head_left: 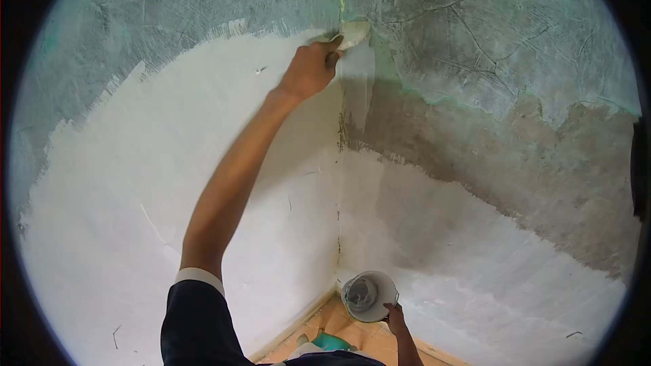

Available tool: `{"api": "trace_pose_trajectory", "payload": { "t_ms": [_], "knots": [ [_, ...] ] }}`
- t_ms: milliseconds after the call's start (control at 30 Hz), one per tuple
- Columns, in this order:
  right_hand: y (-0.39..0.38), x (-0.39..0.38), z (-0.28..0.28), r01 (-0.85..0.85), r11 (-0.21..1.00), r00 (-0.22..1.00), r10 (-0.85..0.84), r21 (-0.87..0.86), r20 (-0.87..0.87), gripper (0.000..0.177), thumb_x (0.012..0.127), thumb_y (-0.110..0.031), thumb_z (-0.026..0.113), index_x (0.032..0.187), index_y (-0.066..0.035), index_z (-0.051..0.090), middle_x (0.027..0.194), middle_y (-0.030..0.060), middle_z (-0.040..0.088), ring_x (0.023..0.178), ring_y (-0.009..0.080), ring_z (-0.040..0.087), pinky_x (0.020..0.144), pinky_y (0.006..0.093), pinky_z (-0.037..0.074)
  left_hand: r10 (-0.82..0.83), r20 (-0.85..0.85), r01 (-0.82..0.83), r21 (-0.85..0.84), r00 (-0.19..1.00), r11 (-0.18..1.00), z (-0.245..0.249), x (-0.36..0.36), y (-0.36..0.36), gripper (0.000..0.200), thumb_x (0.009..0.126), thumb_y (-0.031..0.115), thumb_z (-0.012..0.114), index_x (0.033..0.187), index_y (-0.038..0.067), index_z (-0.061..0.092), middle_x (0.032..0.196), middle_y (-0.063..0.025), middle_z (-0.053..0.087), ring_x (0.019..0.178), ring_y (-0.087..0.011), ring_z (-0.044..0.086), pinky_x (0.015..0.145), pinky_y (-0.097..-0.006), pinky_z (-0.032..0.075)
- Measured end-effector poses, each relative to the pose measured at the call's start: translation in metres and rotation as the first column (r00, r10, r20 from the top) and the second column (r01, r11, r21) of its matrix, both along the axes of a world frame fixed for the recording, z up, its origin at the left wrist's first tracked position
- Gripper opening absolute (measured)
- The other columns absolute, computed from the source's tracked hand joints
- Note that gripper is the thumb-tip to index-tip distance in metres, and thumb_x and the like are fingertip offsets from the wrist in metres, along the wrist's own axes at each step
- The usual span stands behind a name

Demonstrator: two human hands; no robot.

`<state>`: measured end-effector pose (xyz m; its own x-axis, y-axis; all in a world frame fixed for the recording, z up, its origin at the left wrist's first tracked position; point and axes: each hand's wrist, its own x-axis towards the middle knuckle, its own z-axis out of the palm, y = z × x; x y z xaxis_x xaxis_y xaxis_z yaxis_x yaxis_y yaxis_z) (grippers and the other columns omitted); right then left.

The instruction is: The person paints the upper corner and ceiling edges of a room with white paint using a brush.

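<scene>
My left hand [308,69] is raised high and grips a paintbrush [352,32], whose white-loaded bristles press into the room corner at the top edge of the white painted area. A fresh white streak runs down just right of the corner below the brush. My right hand [395,314] is low near the floor and holds a small paint bucket [369,295] by its rim. The bucket is open and shows greyish-white paint inside.
Two walls meet at a vertical corner [339,183]. The left wall [122,183] is mostly white; the right wall [515,278] is white only low down, with bare brown and greenish cracked plaster [488,47] above. An orange tiled floor [352,332] lies below.
</scene>
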<state>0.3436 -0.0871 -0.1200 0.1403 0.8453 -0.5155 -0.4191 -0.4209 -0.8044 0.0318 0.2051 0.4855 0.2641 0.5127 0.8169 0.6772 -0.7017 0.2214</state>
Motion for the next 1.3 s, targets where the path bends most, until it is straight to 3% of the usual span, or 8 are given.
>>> {"api": "trace_pose_trajectory", "payload": {
  "t_ms": [300, 367, 400, 633, 833, 1067, 1133, 1300],
  "knots": [
    [-0.003, 0.006, -0.004, -0.083, 0.996, 0.997, 0.082, 0.043, 0.010, 0.040, 0.092, -0.017, 0.062, 0.125, 0.003, 0.053, 0.108, 0.0186, 0.067, 0.091, 0.0317, 0.071, 0.072, 0.0472, 0.064, -0.095, -0.071, 0.090, -0.073, 0.993, 0.993, -0.092, -0.011, 0.008, 0.042, 0.097, 0.014, 0.058, 0.138, 0.012, 0.058, 0.087, -0.0252, 0.068, 0.074, -0.0356, 0.066, 0.075, -0.0423, 0.052],
    [0.000, 0.005, -0.010, -0.081, 0.996, 0.997, 0.081, 0.045, 0.016, 0.039, 0.092, -0.017, 0.062, 0.125, 0.002, 0.054, 0.107, 0.0183, 0.067, 0.090, 0.0315, 0.071, 0.071, 0.0467, 0.064, 0.022, -0.111, -0.060, -0.352, 0.994, 0.934, -0.099, -0.003, -0.019, 0.037, 0.096, 0.013, 0.056, 0.132, 0.007, 0.062, 0.089, -0.0258, 0.068, 0.083, -0.0423, 0.067, 0.077, -0.0487, 0.052],
    [0.001, 0.005, -0.009, -0.073, 0.996, 0.997, 0.072, 0.051, 0.023, 0.039, 0.092, -0.017, 0.062, 0.125, 0.002, 0.054, 0.106, 0.0181, 0.067, 0.088, 0.0312, 0.071, 0.070, 0.0462, 0.064, 0.022, -0.170, -0.073, -0.299, 0.985, 0.952, -0.113, -0.003, -0.018, 0.039, 0.096, 0.015, 0.055, 0.135, 0.007, 0.059, 0.085, -0.0257, 0.067, 0.080, -0.0424, 0.066, 0.075, -0.0506, 0.052],
    [0.001, -0.005, -0.007, -0.082, 0.996, 0.997, 0.081, 0.044, 0.018, 0.041, 0.093, -0.020, 0.059, 0.127, 0.002, 0.056, 0.111, 0.0164, 0.067, 0.093, 0.0298, 0.070, 0.077, 0.0443, 0.061, -0.037, -0.004, 0.034, -0.341, 0.999, 0.940, -0.200, 0.008, -0.027, 0.041, 0.095, 0.010, 0.057, 0.136, 0.005, 0.059, 0.077, -0.0250, 0.065, 0.067, -0.0393, 0.064, 0.069, -0.0461, 0.051],
    [-0.008, -0.002, 0.002, -0.136, 0.989, 0.990, 0.134, 0.055, 0.048, 0.042, 0.092, -0.021, 0.060, 0.128, 0.001, 0.056, 0.108, 0.0164, 0.067, 0.092, 0.0293, 0.070, 0.074, 0.0435, 0.062, -0.117, -0.401, -0.070, -0.422, 0.909, 0.904, -0.137, 0.001, -0.019, 0.036, 0.092, 0.010, 0.059, 0.127, 0.006, 0.066, 0.086, -0.0256, 0.069, 0.075, -0.0391, 0.068, 0.075, -0.0446, 0.053],
    [-0.020, 0.007, -0.003, -0.054, 0.997, 0.998, 0.053, 0.051, 0.032, 0.040, 0.092, -0.020, 0.061, 0.126, 0.001, 0.055, 0.107, 0.0174, 0.066, 0.090, 0.0312, 0.070, 0.072, 0.0456, 0.062, -0.068, -0.364, -0.005, -0.196, 0.929, 0.981, -0.079, 0.000, 0.004, 0.033, 0.091, 0.010, 0.060, 0.122, 0.007, 0.070, 0.091, -0.0274, 0.069, 0.076, -0.0393, 0.070, 0.076, -0.0435, 0.054],
    [-0.022, 0.007, -0.008, -0.029, 0.998, 1.000, 0.029, 0.058, 0.003, 0.038, 0.092, -0.018, 0.061, 0.123, 0.002, 0.055, 0.105, 0.0182, 0.066, 0.087, 0.0324, 0.070, 0.070, 0.0481, 0.063, -0.019, -0.117, 0.000, -0.161, 0.993, 0.987, -0.060, -0.004, -0.009, 0.033, 0.091, 0.010, 0.060, 0.122, 0.007, 0.070, 0.091, -0.0264, 0.069, 0.076, -0.0401, 0.069, 0.074, -0.0429, 0.054],
    [-0.021, 0.010, -0.023, 0.013, 0.999, 1.000, -0.013, 0.035, 0.011, 0.037, 0.092, -0.018, 0.062, 0.123, 0.002, 0.055, 0.106, 0.0179, 0.066, 0.087, 0.0323, 0.070, 0.069, 0.0495, 0.062, -0.009, -0.003, 0.009, -0.094, 1.000, 0.996, -0.086, -0.002, -0.015, 0.039, 0.092, 0.007, 0.058, 0.130, 0.008, 0.065, 0.087, -0.0256, 0.068, 0.073, -0.0403, 0.067, 0.071, -0.0443, 0.053]
  ]
}}
